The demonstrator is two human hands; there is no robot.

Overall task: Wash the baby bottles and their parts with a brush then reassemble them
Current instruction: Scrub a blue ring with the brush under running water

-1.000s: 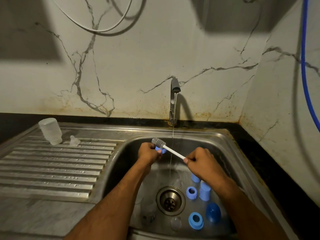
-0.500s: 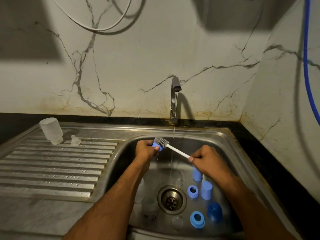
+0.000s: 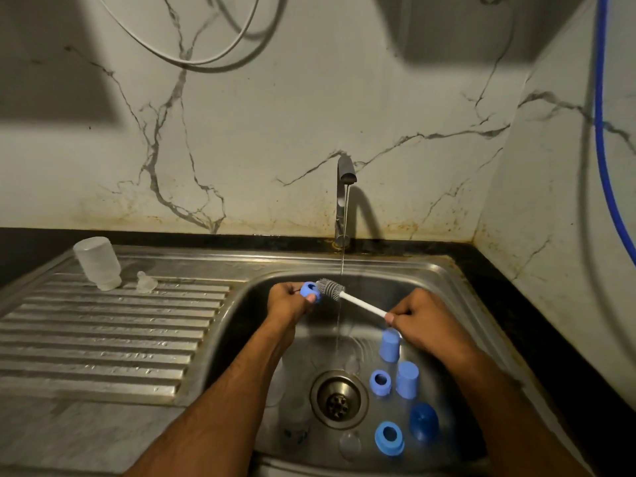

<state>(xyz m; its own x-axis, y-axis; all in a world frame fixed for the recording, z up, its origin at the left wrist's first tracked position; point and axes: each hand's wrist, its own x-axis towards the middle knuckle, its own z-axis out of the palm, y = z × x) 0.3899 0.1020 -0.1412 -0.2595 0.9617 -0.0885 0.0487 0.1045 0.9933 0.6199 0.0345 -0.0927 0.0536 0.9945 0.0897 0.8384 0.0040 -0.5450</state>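
Observation:
My left hand (image 3: 288, 301) grips a blue bottle ring (image 3: 310, 291) above the sink basin (image 3: 444, 280). My right hand (image 3: 421, 321) holds the white handle of a brush (image 3: 361, 303), whose grey bristle head rests against the ring, beside the thin water stream. On the basin floor lie two blue caps (image 3: 407, 379), two more blue rings (image 3: 389, 438), a dark blue dome cover (image 3: 424, 421) and clear teats (image 3: 350, 445). Clear bottles (image 3: 275, 387) stand dimly at the basin's left side, partly hidden by my left forearm. A clear bottle (image 3: 98, 263) stands upside down on the drainboard, a clear teat (image 3: 145, 282) next to it.
The tap (image 3: 344, 201) at the back runs a thin stream into the basin near the drain (image 3: 339, 400). The ribbed steel drainboard (image 3: 103, 339) stretches to the left. A blue hose (image 3: 605, 132) hangs along the right wall and a white cable loops on the back wall.
The blue ring has turned in my left hand so that its hole shows. The brush head has drawn slightly right, out of the ring, and my right hand has slid along the handle.

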